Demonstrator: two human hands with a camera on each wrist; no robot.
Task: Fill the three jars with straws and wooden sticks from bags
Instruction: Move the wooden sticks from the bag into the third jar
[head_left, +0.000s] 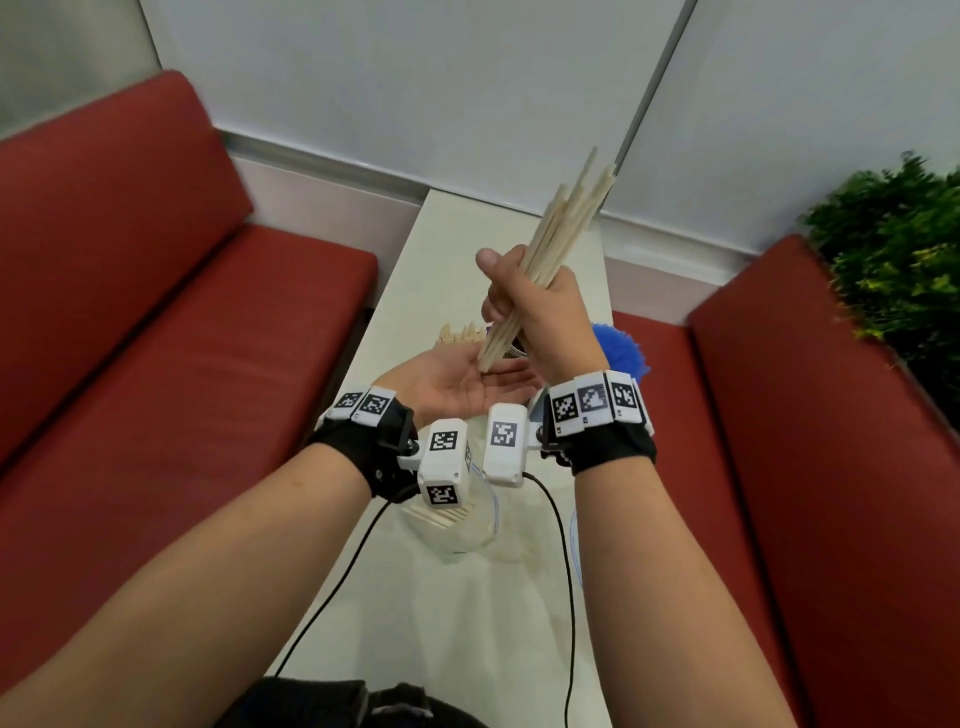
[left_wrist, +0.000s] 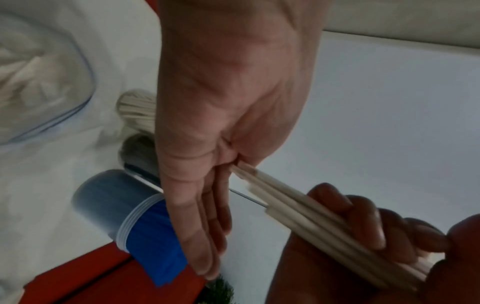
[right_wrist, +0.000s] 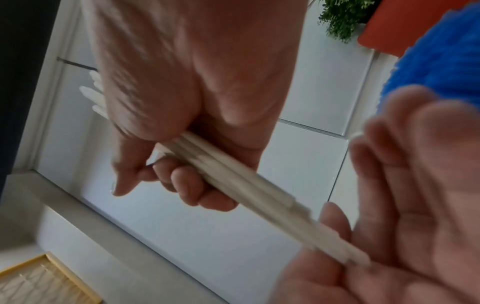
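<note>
Wooden sticks (head_left: 540, 260), pale, slim and square-cut, form a bundle tilted toward 1 o'clock above the white table (head_left: 457, 623). Right hand (head_left: 535, 306) has fingers curled round the bundle's middle. Left hand (head_left: 457, 384) lies flat, palm up, fingers straight, the bundle's lower ends touching it. A jar (left_wrist: 122, 207) of blue straws stands near the table's right edge.

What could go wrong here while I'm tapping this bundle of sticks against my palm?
The pale wooden sticks are uneven at both ends and held only mid-length by the right hand, so a loose one might slip out past the flat left hand. The clear jar of blue straws stands close under the hands and could be knocked. The black wrist cables trail over the white table and might snag.
</note>
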